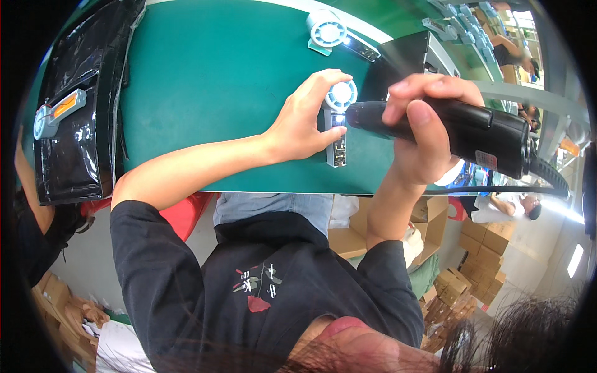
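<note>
My left hand (305, 121) holds a small handheld fan (336, 140) on the green table, fingers at its round pale-blue head and thumb on its narrow body. That body lies open-faced, with a dark circuit board and a bright white light showing. In my right hand (429, 121) is a black electric screwdriver (479, 127), lying sideways with its cable running off to the right. Its tapered front end points left at the fan, close to the lit spot. Whether the tip touches the fan I cannot tell.
A second fan (328, 31) lies farther back, near a black box (404, 59). On the left, another fan part (56, 115) rests on a black plastic-wrapped box (81, 143). Cardboard boxes (476, 261) are stacked beyond the green table (199, 74). Other people sit on the right.
</note>
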Demonstrator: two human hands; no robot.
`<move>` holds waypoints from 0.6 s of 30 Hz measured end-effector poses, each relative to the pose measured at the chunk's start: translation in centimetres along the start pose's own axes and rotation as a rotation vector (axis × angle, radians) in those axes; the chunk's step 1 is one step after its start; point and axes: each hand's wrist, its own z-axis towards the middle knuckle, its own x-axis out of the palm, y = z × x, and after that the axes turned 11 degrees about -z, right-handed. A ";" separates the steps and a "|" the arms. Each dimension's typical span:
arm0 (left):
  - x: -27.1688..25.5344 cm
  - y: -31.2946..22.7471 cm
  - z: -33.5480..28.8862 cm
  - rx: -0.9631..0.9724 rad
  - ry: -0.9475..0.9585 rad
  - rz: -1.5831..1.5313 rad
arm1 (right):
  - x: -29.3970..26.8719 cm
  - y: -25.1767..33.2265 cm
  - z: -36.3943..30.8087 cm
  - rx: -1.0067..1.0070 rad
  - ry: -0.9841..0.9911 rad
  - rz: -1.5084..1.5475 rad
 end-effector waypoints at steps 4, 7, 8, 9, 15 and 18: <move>0.3 0.1 0.1 -0.007 0.024 0.015 | -1.1 -0.3 0.4 0.039 0.054 0.148; 0.0 0.1 -0.1 -0.030 0.009 0.027 | -1.1 -0.7 0.4 0.051 0.072 0.178; 0.1 0.1 -0.1 -0.027 0.010 0.022 | -1.2 -0.8 0.3 0.044 0.085 0.181; 0.1 0.1 -0.2 -0.024 0.012 0.017 | -1.2 -0.8 0.3 0.039 0.078 0.172; -0.1 0.0 -0.1 -0.030 0.023 0.029 | -1.0 -1.0 0.2 0.061 0.047 0.130; 0.0 -0.2 0.0 -0.017 0.028 0.048 | -1.3 -0.6 0.3 0.049 0.040 0.092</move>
